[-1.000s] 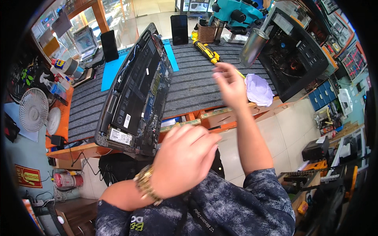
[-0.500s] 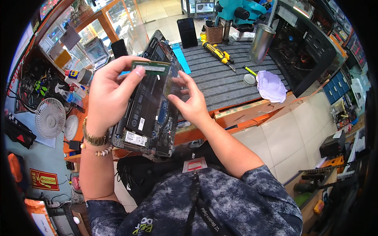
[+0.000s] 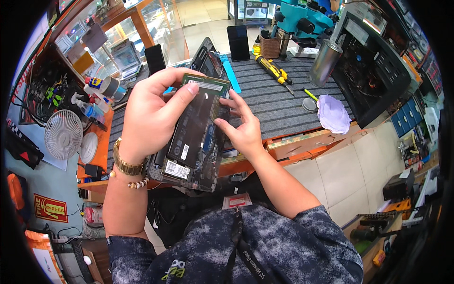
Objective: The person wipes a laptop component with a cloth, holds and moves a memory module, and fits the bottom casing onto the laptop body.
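Note:
My left hand (image 3: 156, 113), wearing a gold watch and bead bracelet, pinches a green memory module (image 3: 204, 84) between thumb and fingers above an opened laptop (image 3: 191, 142). The laptop stands tilted at the bench's edge with its black battery, circuit boards and a labelled drive exposed. My right hand (image 3: 239, 125) grips the laptop at its right side, thumb against the internals and fingers curled behind, partly hidden.
The grey striped mat (image 3: 283, 116) holds a yellow-black screwdriver (image 3: 272, 70), metal canister (image 3: 325, 62), lilac cloth (image 3: 333, 113) and upright phone (image 3: 239, 43). An open computer case (image 3: 369, 71) stands right, a white fan (image 3: 63, 134) left, a teal microscope (image 3: 300, 19) behind.
My left hand has come up from the lower middle with the green module now visible in it. My right hand has moved left onto the laptop, which now sits slightly more upward-facing.

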{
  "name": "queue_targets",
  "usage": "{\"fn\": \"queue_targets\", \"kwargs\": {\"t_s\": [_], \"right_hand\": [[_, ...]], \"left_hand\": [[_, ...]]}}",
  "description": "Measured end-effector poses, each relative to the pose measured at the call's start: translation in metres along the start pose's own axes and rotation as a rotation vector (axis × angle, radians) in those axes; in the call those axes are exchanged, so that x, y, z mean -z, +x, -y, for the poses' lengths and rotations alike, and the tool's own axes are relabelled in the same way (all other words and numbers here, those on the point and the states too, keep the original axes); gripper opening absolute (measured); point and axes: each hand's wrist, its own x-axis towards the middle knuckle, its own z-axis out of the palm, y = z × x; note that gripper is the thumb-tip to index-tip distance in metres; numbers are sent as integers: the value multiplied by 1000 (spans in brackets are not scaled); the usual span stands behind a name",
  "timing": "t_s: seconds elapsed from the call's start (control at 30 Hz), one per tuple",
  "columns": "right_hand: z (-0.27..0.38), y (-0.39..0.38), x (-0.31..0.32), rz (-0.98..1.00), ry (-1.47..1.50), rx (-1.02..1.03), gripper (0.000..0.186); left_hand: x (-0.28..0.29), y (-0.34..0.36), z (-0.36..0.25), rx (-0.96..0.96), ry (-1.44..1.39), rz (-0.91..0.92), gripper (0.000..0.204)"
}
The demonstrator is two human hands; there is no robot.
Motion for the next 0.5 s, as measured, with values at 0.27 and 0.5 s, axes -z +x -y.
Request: {"fn": "queue_targets", "kwargs": {"t_s": [0.27,0.5], "right_hand": [[1,2,1,26,-8,7,92],[0,2,2,27,-3,21,93]], "left_hand": [[3,-2,-2,43,45,31,24],[0,-2,-7,43,34,39,23]]}}
